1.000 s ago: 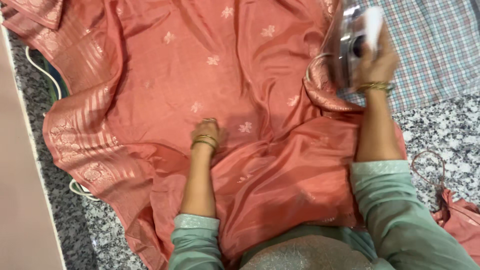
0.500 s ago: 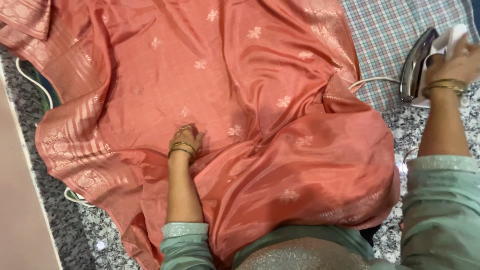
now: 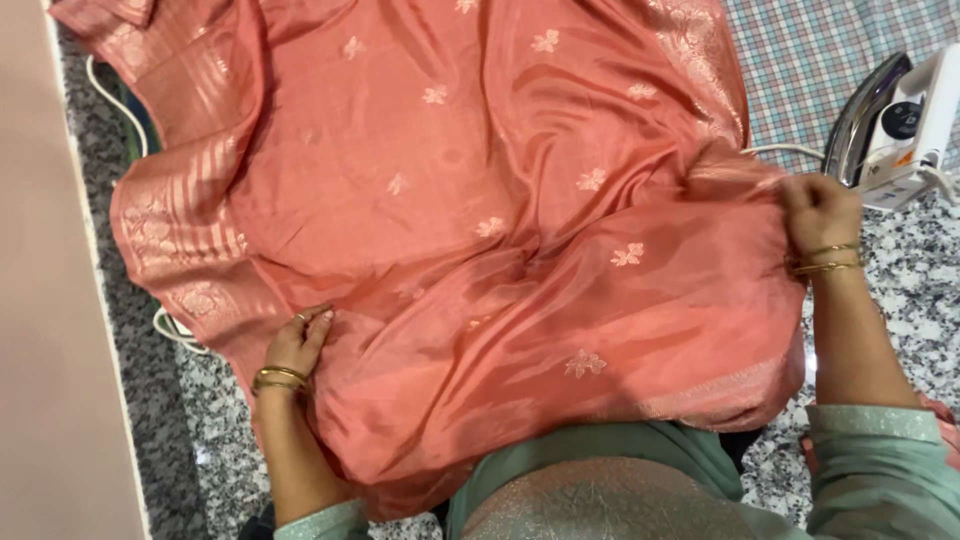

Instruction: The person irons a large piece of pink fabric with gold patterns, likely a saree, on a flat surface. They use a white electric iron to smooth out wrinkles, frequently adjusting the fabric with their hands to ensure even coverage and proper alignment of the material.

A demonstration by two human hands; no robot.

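This looks like a home, at a spot for ironing clothes. A white iron [image 3: 900, 125] stands just past the right hand [image 3: 815, 210]. A checked cloth pad [image 3: 800, 60] lies beyond it. A speckled stone floor [image 3: 900, 300] shows beside that hand. Pink shiny fabric [image 3: 480, 220] spreads between both hands.

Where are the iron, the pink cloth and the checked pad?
iron [image 3: 905, 125]: head view, on its white body.
pink cloth [image 3: 450, 230]: head view, on its flat middle.
checked pad [image 3: 810, 60]: head view, on its bare part beside the cloth.
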